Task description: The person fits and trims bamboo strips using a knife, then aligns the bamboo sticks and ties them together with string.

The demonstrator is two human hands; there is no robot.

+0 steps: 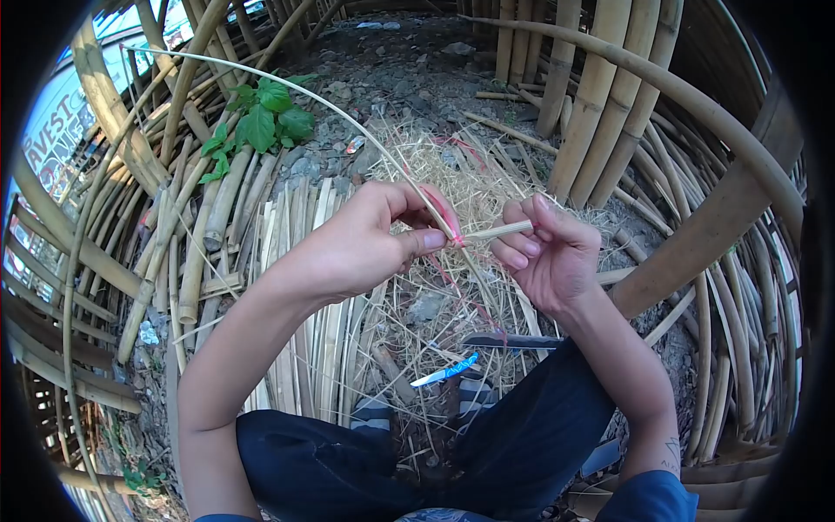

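A long, thin bamboo strip (pixel 348 117) arcs from the upper left down between my hands. Pink string (pixel 457 239) is wound around it where a short, pale bamboo piece (pixel 497 231) meets it crosswise. My left hand (pixel 383 230) is closed in a pinch on the long strip, just left of the string. My right hand (pixel 557 248) has curled fingers around the far end of the short piece, where a bit of pink shows. Below my hands, a small knife with a blue handle (pixel 461 365) lies on the ground near a dark blade (pixel 513 342).
Split bamboo slats (pixel 296 287) lie in a row at the left, beside a green leafy plant (pixel 265 117). Shavings (pixel 435 174) cover the ground ahead. Thick bamboo poles (pixel 604 96) stand at the right, with a curved pole (pixel 696 96) in front of them.
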